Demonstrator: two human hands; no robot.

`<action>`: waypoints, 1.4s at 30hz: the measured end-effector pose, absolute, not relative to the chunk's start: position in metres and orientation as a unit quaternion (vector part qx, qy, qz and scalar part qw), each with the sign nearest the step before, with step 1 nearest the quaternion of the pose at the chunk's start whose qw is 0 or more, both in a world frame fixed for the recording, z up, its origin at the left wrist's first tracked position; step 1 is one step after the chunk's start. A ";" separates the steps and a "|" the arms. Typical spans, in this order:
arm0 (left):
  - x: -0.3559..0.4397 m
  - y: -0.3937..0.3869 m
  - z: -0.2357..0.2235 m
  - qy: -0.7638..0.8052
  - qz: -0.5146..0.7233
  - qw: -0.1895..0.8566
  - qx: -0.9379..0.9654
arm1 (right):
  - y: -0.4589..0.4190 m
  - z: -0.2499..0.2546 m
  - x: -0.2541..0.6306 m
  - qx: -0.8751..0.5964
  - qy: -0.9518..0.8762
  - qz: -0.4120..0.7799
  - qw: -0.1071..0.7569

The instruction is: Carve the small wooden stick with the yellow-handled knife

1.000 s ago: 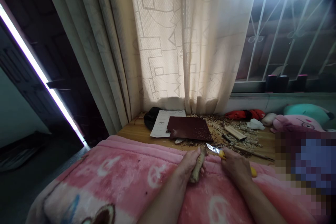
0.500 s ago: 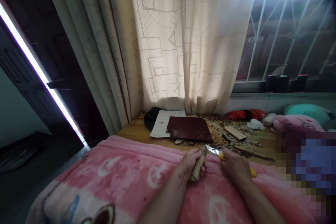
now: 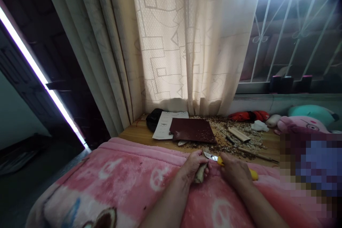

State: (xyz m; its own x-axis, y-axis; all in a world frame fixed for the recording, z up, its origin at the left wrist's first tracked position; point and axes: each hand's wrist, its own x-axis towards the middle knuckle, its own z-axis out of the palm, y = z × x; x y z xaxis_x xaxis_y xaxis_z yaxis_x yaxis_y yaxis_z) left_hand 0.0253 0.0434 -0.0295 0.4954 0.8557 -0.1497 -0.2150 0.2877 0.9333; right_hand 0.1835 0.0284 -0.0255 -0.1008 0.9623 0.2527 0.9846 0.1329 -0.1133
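Note:
My left hand (image 3: 194, 164) is closed around a short, pale brownish piece of wood (image 3: 199, 176), whose thicker lower end sticks out below the palm. In my right hand (image 3: 235, 169) is a yellow-handled utility knife (image 3: 219, 160), its silver blade pointing left. The blade tip is at the upper end of the wood, by my left thumb; whether it touches the wood I cannot tell. Both hands are above the pink patterned blanket (image 3: 128, 178).
Beyond the blanket, a wooden surface (image 3: 139, 133) is strewn with shavings (image 3: 221, 124). On it lie a dark red board (image 3: 192, 130), white paper (image 3: 162, 126), a black bag (image 3: 153, 119), a pale wooden block (image 3: 238, 134), a thin stick (image 3: 256, 155) and plush toys (image 3: 301, 123).
My right hand has moved left with the knife, bringing the blade over the upper end of the wood. The piece of wood has tilted slightly in my left hand, which stays nearly in place.

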 end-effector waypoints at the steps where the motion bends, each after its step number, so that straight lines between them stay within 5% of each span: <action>1: 0.025 0.043 -0.029 0.340 0.370 0.725 0.470 | 0.028 -0.025 0.183 -0.659 -0.740 -0.039 0.129; 42: 0.031 0.037 -0.017 0.374 0.355 0.746 0.421 | 0.029 -0.022 0.176 -0.684 -0.724 -0.025 0.091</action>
